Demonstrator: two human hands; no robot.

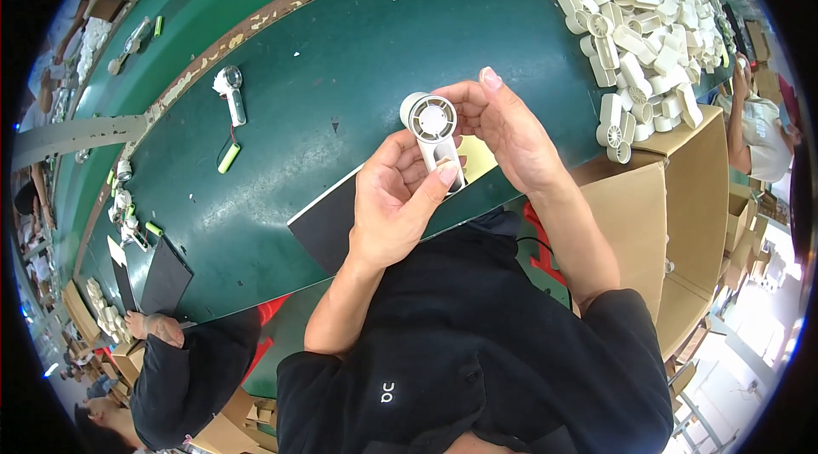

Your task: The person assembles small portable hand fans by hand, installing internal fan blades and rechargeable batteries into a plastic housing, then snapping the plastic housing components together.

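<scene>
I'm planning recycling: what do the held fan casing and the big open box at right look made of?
Fan casing: probably moulded plastic, off-white, satin-looking, judging by smooth rounded edges and even colour. Box: apparently cardboard, matte brown, judging by thin folded panels.

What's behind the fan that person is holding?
Past the fan, the green table shows beyond its head, and a yellow patch right of its handle. The left hand grips the handle. Whatever lies directly behind fan and hand is covered.
</scene>
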